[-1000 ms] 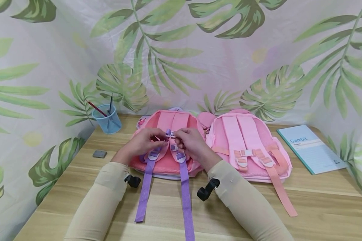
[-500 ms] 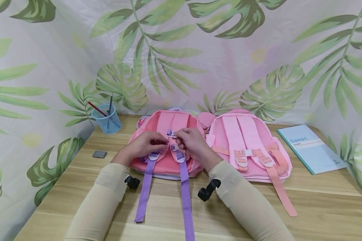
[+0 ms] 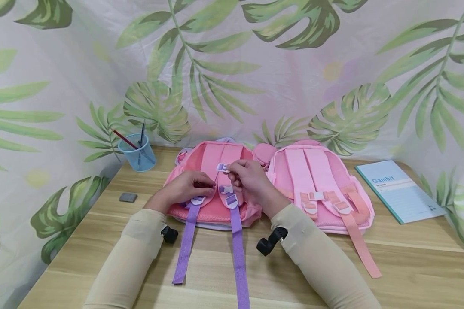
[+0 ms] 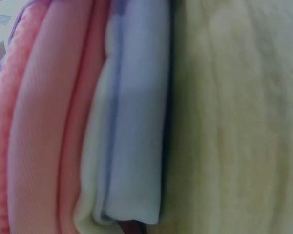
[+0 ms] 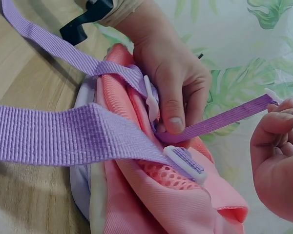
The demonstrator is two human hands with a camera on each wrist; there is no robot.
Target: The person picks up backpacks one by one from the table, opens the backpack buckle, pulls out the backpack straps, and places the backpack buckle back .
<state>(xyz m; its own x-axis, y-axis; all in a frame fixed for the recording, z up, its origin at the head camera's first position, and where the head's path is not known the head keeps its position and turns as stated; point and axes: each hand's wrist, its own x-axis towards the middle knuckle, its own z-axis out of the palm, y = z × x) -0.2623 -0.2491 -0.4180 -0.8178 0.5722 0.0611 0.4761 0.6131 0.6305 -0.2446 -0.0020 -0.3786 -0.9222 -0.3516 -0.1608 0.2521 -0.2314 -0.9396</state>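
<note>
A coral-pink backpack [image 3: 236, 216] lies on the table with its shoulder straps facing up. My right hand [image 3: 251, 180] pinches a small white plastic buckle [image 3: 221, 167] above it. From that buckle a narrow purple strap [image 5: 224, 117] runs taut to my left hand [image 5: 171, 73], whose thumb and fingers pinch it near the backpack's left shoulder strap. Two wide purple webbing straps [image 3: 237, 257] hang from white adjusters [image 3: 231, 200] towards me. A white clip [image 3: 226, 189] lies by the right shoulder strap. The left wrist view shows only the backpack's side edge [image 4: 44, 122], no hand work.
A second, lighter pink backpack [image 3: 305, 171] lies right beside the first, its orange strap [image 3: 359, 249] trailing forward. A blue notebook [image 3: 402, 189] is at the right. On the left stand a blue mesh pen cup [image 3: 141, 159] and a grey eraser [image 3: 128, 197].
My left fingers have come down from beside the buckle to the strap below it. My right hand has drawn the buckle slightly up and right, and the strap between the hands is now stretched.
</note>
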